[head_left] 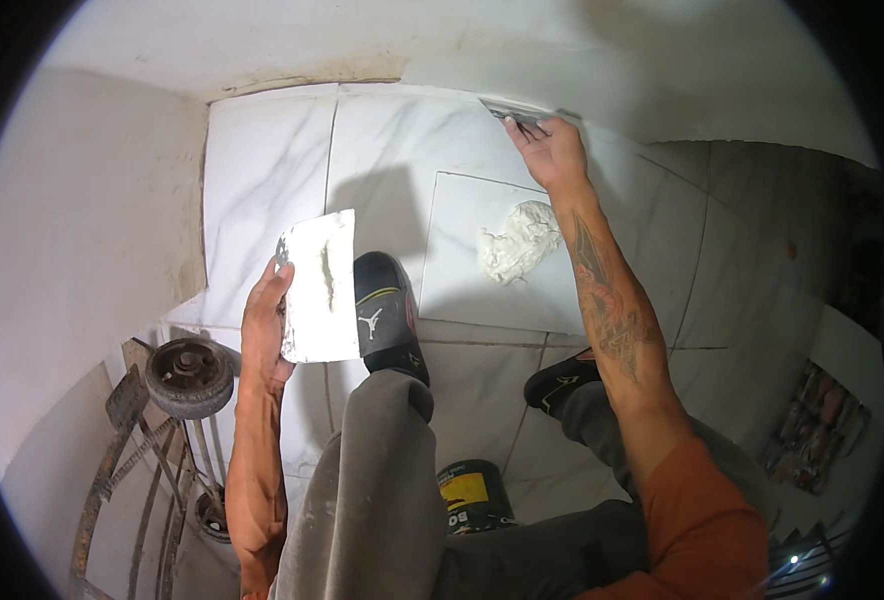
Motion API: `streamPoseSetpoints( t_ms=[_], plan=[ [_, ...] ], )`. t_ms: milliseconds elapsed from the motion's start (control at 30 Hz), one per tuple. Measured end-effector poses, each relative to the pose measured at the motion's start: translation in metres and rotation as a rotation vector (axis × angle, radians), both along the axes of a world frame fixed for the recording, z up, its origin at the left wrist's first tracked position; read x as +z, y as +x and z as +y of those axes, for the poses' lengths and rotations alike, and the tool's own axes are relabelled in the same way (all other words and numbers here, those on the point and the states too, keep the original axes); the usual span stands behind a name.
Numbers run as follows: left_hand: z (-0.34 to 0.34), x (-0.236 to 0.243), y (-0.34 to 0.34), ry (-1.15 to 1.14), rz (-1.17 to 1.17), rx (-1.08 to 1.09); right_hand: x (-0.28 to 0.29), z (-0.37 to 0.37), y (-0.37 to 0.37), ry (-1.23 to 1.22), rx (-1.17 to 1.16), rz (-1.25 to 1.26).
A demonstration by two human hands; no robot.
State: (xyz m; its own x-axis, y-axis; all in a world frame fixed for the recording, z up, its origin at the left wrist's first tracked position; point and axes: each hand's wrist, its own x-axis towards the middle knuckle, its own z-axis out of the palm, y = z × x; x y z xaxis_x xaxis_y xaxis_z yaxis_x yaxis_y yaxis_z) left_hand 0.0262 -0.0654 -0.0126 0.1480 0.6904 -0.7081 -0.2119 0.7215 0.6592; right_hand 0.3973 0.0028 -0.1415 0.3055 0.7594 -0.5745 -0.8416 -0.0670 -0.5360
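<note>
Low at the left, my left hand [265, 318] grips the edge of a flat white plate [307, 300], its face bright and marked by a darker smear. My right hand [554, 150] reaches to the foot of the far wall, its fingers closed on a flat metal scraper [514, 112]. The blade lies along the line where wall and floor meet; whether it touches the wall I cannot tell. Between my arms, a mound of white putty [518, 243] rests on a square white tile [452, 270] on the floor.
A rusty metal frame with a wheel [190, 378] stands at the left wall. A dark bucket with a yellow label [470, 495] sits below my legs. My sandalled feet [387, 305] are on the marble-patterned floor tiles [262, 160]. A patterned dark panel [817, 428] is at the right.
</note>
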Motion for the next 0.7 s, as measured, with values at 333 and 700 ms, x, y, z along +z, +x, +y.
streamPoseSetpoints(
  t_ms=[333,700],
  plan=[
    [0.002,0.001,-0.002,0.004,-0.017,-0.002,0.015,0.025,0.006,0.007,-0.031,0.008],
    [0.004,0.003,0.0,0.026,-0.045,-0.02,0.117,0.026,0.006,0.258,0.007,-0.06]
  ],
)
